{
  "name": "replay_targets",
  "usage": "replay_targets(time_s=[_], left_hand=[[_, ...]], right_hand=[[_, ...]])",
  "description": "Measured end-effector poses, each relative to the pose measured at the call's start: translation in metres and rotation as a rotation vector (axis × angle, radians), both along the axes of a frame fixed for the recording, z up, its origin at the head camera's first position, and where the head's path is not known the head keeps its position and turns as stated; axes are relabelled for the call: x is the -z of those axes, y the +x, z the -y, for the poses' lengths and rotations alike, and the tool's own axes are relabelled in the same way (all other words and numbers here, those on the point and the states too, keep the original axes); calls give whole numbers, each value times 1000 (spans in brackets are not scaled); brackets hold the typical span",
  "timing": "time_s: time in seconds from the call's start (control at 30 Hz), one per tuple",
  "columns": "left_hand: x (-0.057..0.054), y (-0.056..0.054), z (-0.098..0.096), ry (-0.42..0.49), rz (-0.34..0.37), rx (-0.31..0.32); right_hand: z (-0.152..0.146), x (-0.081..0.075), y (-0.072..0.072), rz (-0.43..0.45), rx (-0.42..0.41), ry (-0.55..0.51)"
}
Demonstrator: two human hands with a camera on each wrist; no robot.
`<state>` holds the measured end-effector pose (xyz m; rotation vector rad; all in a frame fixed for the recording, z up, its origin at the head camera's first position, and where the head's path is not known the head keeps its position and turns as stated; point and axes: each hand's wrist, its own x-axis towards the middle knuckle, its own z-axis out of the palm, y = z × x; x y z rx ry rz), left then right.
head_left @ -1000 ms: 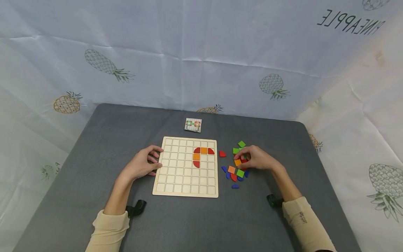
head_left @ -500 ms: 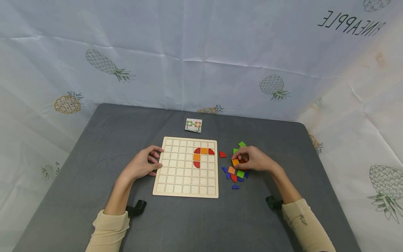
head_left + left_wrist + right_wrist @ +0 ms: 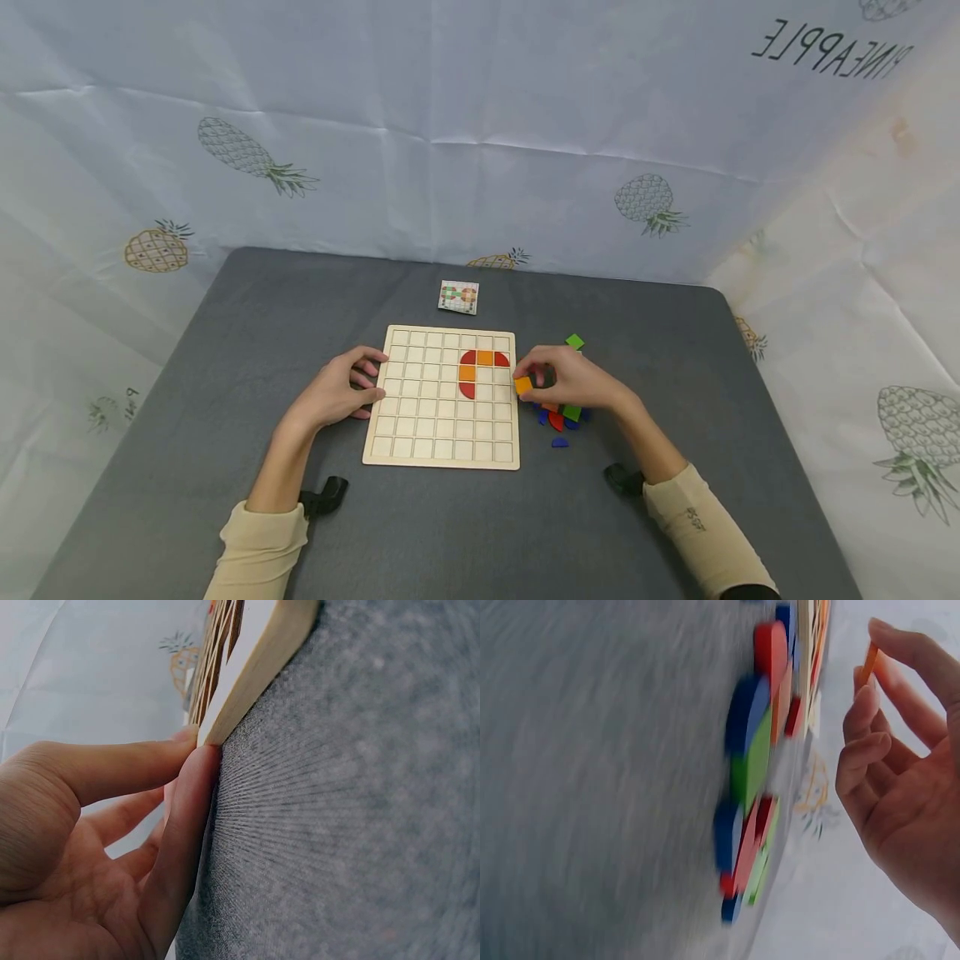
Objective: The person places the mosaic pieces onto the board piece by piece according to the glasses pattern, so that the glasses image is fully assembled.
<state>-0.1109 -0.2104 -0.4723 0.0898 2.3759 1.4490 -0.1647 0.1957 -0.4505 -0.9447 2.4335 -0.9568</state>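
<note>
Pinching a square orange tile, the right hand may drop it if its narrow grip slips; the left hand pinches a pale wooden grid board.

On the grey table, a gridded board lay between left hand and right hand! A card sat beyond both, loose pieces beneath the right.

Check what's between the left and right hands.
Head view: the grid board, with five red and orange pieces on it, then an orange square pinched in the right hand's fingertips.
</note>
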Motion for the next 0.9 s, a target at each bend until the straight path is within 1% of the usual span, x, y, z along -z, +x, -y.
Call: replay_targets(time_s=[0.1, 0.23, 0.43, 0.73, 0.9], left_hand=[[0, 1, 0, 0, -2, -2], [0, 1, 0, 5, -4, -1], [0, 0, 0, 2, -7, 0], [1, -1, 0, -7, -10, -2], [1, -1, 0, -7, -10, -3]], right_hand=[[15, 2, 0, -41, -21, 2], [31, 5, -1, -59, -48, 14], [46, 11, -2, -106, -73, 75], [62, 11, 2, -209, -59, 197], [64, 11, 3, -207, -43, 195]])
